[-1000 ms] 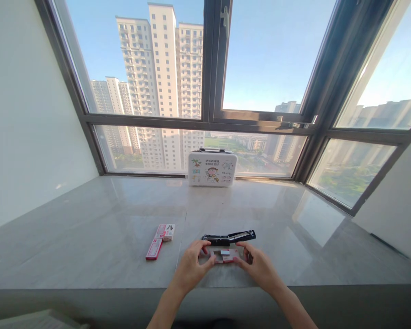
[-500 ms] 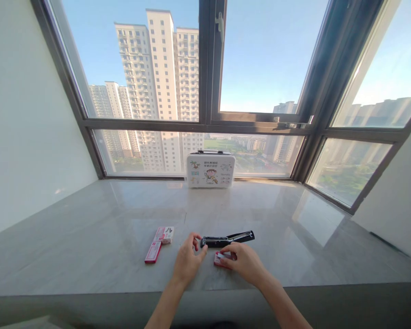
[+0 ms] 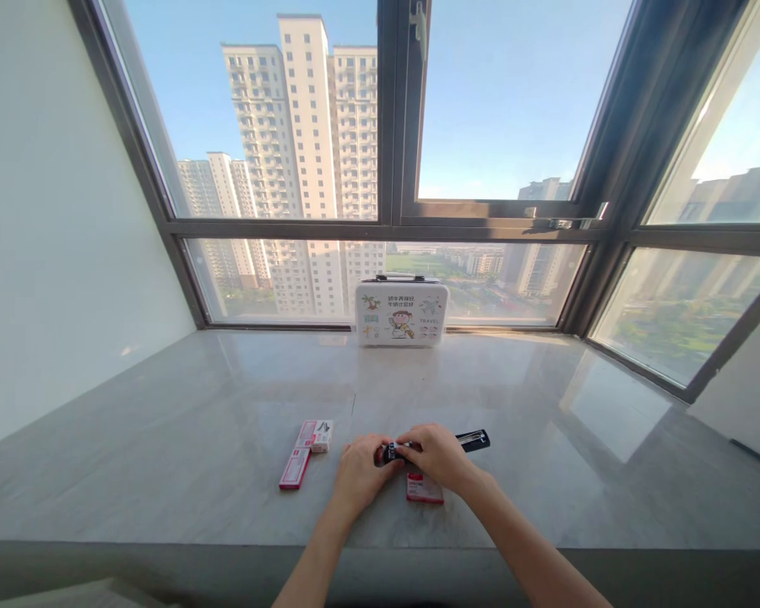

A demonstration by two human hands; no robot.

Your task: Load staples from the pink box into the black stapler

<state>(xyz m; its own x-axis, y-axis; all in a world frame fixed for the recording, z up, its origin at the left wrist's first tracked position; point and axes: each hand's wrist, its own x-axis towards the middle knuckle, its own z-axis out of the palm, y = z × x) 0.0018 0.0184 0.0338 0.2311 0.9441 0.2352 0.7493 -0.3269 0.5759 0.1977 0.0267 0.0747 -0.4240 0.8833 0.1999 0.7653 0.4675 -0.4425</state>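
Observation:
A black stapler (image 3: pixel 475 440) lies opened out on the grey marble sill, its long hinged part pointing right. My left hand (image 3: pixel 362 469) is closed around the stapler's left end, thumb and fingers gripping it. My right hand (image 3: pixel 440 456) reaches over the middle of the stapler, its fingertips pinched together close to my left thumb. What sits between those fingertips is too small and covered to make out. Just below my right hand lies a small red and white box (image 3: pixel 424 488), partly hidden by the hand.
Left of my hands lie a flat pink and white box (image 3: pixel 295 469) and a small white box with a stapler picture (image 3: pixel 322 436). A white case with cartoon prints (image 3: pixel 401 314) stands against the window. The sill's front edge (image 3: pixel 228 543) runs below my forearms.
My right hand has moved up from the small red box, where it held a small pale piece, onto the stapler. My left hand has closed on the stapler's left end. The view has shifted slightly.

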